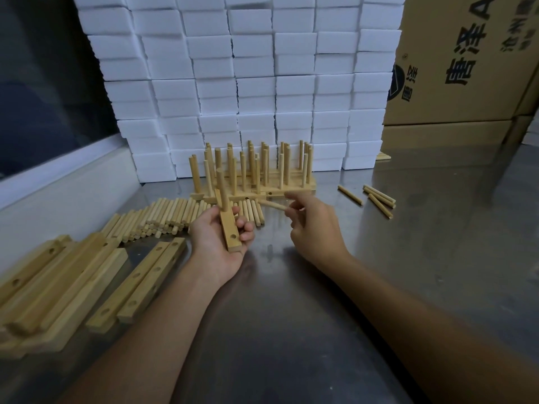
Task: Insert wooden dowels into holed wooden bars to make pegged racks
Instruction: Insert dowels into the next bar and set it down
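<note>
My left hand [217,243] grips a short holed wooden bar [229,230] at the table's middle. One dowel [221,189] stands upright in the bar, and an empty hole shows near the bar's near end. My right hand [313,225] pinches a loose dowel [271,205] lying nearly level, just right of the bar. Behind both hands stand several finished pegged racks [253,176]. A row of loose dowels [175,214] lies left of and behind my left hand.
Several holed bars [87,281] lie piled at the left on the steel table [291,301]. A few loose dowels [376,198] lie at the right. Stacked white foam blocks [248,83] form a wall behind, with cardboard boxes [466,68] at the far right.
</note>
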